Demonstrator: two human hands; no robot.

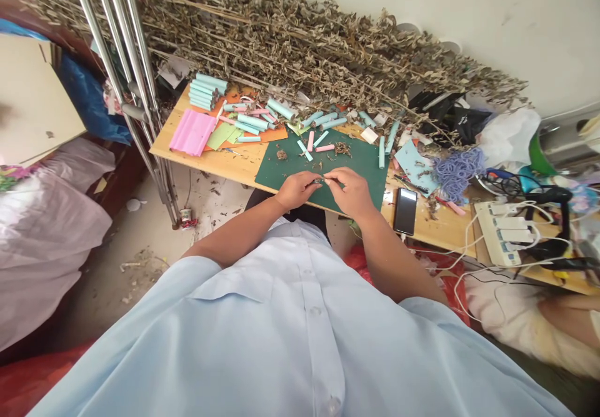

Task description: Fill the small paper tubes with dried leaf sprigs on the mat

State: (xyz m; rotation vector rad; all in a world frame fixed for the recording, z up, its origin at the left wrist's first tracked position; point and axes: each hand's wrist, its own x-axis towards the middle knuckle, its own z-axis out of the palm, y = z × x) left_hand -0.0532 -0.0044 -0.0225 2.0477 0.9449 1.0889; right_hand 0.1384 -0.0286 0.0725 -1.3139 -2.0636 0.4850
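Note:
My left hand [298,190] and my right hand [349,193] meet over the front of a green mat [274,168]. The fingers of both are pinched around a small dark bit of dried leaf [318,181] between them, partly covered by the fingertips. Beyond the hands lie pink rolls [325,148], thin blue rolls [304,150] and a little heap of crumbled leaf [342,149]. Another small clump [281,154] rests on the mat's left part.
Dried leafy stalks [290,42] lie behind the table. Blue rolls [201,95] and pink paper [192,132] are at the left, beside metal poles [115,73]. At the right are a phone [405,211], purple yarn [457,172] and a power strip [497,232] with cables.

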